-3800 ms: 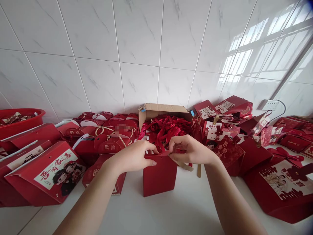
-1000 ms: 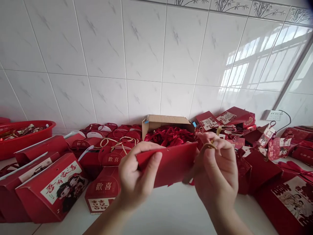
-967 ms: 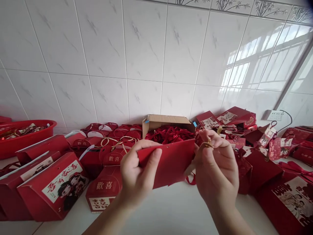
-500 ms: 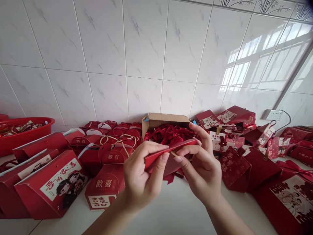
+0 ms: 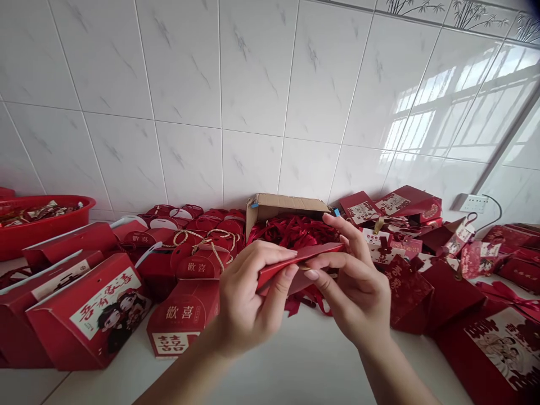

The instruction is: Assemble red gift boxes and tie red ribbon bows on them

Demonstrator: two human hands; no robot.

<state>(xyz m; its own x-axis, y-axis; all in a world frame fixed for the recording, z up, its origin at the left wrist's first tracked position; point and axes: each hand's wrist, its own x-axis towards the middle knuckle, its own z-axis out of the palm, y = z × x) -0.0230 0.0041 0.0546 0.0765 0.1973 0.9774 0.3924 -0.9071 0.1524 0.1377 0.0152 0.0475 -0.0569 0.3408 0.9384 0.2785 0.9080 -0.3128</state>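
Note:
A folded red card box is held up in front of me, tilted, with its right end higher. My left hand is closed on its left end, thumb below and fingers along the top. At its near edge, thumb and forefinger of my right hand pinch a small gold-coloured piece, mostly covered by the fingertips. The other right fingers are raised beside the card. Just behind both hands stands an open cardboard carton full of dark red ribbons.
Left of my hands are red gift boxes, some with gold cord handles. A red basin holds wrapped sweets. More red boxes crowd the right side. A socket strip is on the tiled wall.
Both hands and the red card have shifted slightly right in view. Less of the gold-coloured piece shows between the fingertips. The grip of each hand is the same.

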